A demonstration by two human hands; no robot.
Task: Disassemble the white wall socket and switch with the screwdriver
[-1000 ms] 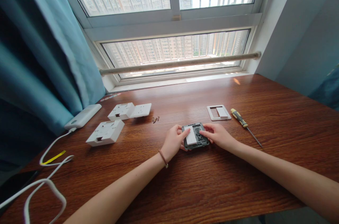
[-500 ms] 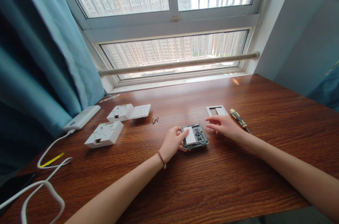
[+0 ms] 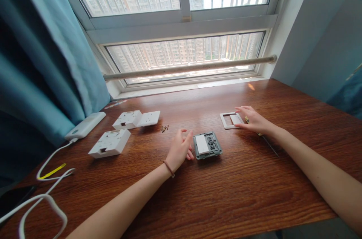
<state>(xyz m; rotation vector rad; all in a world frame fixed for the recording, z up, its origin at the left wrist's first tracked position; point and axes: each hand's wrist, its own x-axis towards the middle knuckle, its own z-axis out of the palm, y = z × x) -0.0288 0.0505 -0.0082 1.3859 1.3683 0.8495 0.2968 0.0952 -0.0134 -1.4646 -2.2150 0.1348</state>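
Note:
A grey wall switch module (image 3: pixel 212 144) with one white rocker (image 3: pixel 201 144) on its left half lies on the table. Just left of it rests my left hand (image 3: pixel 178 146), fingers apart and holding nothing. Farther right, my right hand (image 3: pixel 253 119) reaches over the right side of a white switch frame (image 3: pixel 224 121), thumb and fingers spread. A loose white rocker piece (image 3: pixel 234 119) lies within the frame, close to those fingertips. Beneath the right hand is a screwdriver (image 3: pixel 271 146); its handle is mostly hidden and its shaft points toward me.
Several small screws (image 3: pixel 164 128) lie left of centre. Behind them are a white socket panel (image 3: pixel 149 118) and two white mounting boxes (image 3: pixel 111 143). A white power bank (image 3: pixel 86 126) with a cable (image 3: pixel 55 178) sits at left, beside a blue curtain (image 3: pixel 82 92).
My left hand has let go of the switch module and drawn back left. My right hand has moved right and away from me, from beside the module to the white frame.

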